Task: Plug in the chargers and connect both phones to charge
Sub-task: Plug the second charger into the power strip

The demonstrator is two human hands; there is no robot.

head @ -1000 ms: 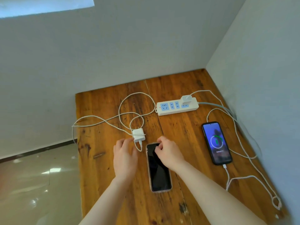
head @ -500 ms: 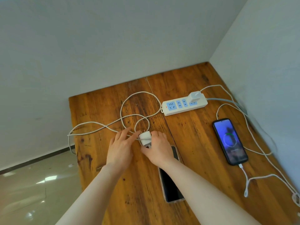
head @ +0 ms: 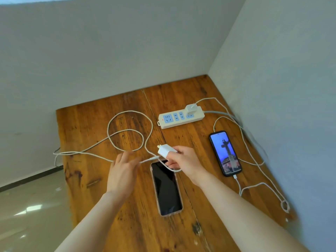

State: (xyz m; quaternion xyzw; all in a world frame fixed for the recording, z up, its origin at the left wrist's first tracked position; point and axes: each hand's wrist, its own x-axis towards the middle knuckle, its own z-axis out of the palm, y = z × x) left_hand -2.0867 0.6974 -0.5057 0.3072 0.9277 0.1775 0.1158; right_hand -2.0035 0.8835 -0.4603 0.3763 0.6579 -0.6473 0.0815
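The charger [head: 165,151] is lifted just above the dark phone [head: 167,188], pinched in the right hand [head: 183,161]. The left hand [head: 121,172], fingers loosely open, steadies the cable [head: 127,130]. Best to turn the prongs down toward a free socket on the power strip [head: 181,117], keeping the cable slack.

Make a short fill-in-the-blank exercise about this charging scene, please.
1. The right hand holds a white ____.
2. The power strip already has ____ charger plugged in.
3. The lit phone lies ____ of the dark phone.
4. The left hand touches a white ____.

Missing: charger; one; right; cable
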